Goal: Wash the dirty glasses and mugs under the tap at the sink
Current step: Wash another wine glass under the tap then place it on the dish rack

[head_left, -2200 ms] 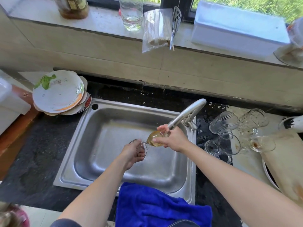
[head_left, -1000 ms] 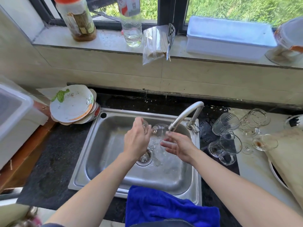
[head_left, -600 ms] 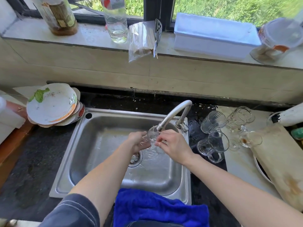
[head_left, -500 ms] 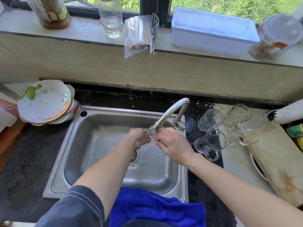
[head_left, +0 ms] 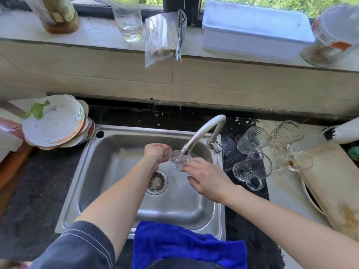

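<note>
A clear stemmed glass [head_left: 179, 158] lies tilted under the spout of the steel tap [head_left: 202, 133], over the steel sink [head_left: 116, 144]. My left hand [head_left: 156, 153] is curled round its stem and foot. My right hand [head_left: 206, 177] touches the bowl from the right with spread, fairly straight fingers. Water splashes around the glass. On the counter to the right lie several more glasses and mugs: a ribbed glass [head_left: 252, 139], a handled mug [head_left: 252, 169], a cut glass [head_left: 287, 133] and a small stemmed glass with brown dregs [head_left: 298, 162].
Dirty plates [head_left: 54, 121] are stacked left of the sink. A blue cloth [head_left: 186, 245] hangs over the sink's front rim. A wooden board [head_left: 336, 183] lies at the right. The windowsill holds a bottle [head_left: 128, 18], a bag of skewers [head_left: 161, 35] and a white box [head_left: 254, 28].
The glass held amber liquid at first and is clear now. My right hand has slid down and right off the bowl, its fingers spreading. My left hand keeps its grip under the tap.
</note>
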Demonstrator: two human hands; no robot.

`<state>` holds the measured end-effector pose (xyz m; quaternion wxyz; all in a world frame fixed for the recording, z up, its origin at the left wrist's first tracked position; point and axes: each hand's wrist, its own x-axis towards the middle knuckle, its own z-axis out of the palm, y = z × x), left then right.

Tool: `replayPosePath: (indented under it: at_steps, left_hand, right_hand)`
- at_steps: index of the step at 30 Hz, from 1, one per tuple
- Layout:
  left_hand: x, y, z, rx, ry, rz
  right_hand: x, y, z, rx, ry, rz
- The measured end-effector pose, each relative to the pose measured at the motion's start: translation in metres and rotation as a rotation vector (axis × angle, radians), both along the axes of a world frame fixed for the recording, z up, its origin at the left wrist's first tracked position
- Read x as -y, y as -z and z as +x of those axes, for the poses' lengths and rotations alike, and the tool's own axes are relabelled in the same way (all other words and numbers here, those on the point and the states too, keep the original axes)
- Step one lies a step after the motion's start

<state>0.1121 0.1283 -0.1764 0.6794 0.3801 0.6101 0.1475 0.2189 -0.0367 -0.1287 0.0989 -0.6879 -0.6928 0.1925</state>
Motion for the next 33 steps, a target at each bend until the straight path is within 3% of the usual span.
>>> replayPosePath:
  at_steps: [4,10,14,18,20,23,27,33]
  left_hand:
    - [0.005,-0.005,0.000,-0.045,0.095,0.014]
    - [-0.005,-0.003,-0.020,-0.183,0.190,0.053]
    - [0.005,-0.004,-0.019,-0.052,0.222,-0.042]
    - [0.013,0.001,-0.021,0.144,0.038,-0.133]
    - [0.009,0.001,-0.027,0.098,0.019,-0.096]
    - [-0.001,0.000,-0.041,-0.031,0.204,-0.052]
    - [0.000,-0.005,-0.039,-0.141,0.438,-0.079]
    - [-0.003,0.001,-0.047,-0.182,0.486,-0.063]
  right_hand:
    - [-0.012,-0.002,-0.005,0.063,-0.027,0.010]
    - [-0.005,-0.006,0.002,0.111,-0.163,0.212]
    - [-0.021,-0.007,0.000,0.049,-0.075,0.178]
    - [-0.024,-0.010,-0.010,-0.040,0.014,0.179]
    - [-0.020,-0.011,-0.007,-0.025,-0.058,0.118]
    - [-0.013,-0.013,0.006,0.096,-0.221,0.170]
    - [-0.023,-0.014,-0.001,0.167,-0.277,0.281]
    - [-0.016,-0.016,0.006,0.178,-0.331,0.266]
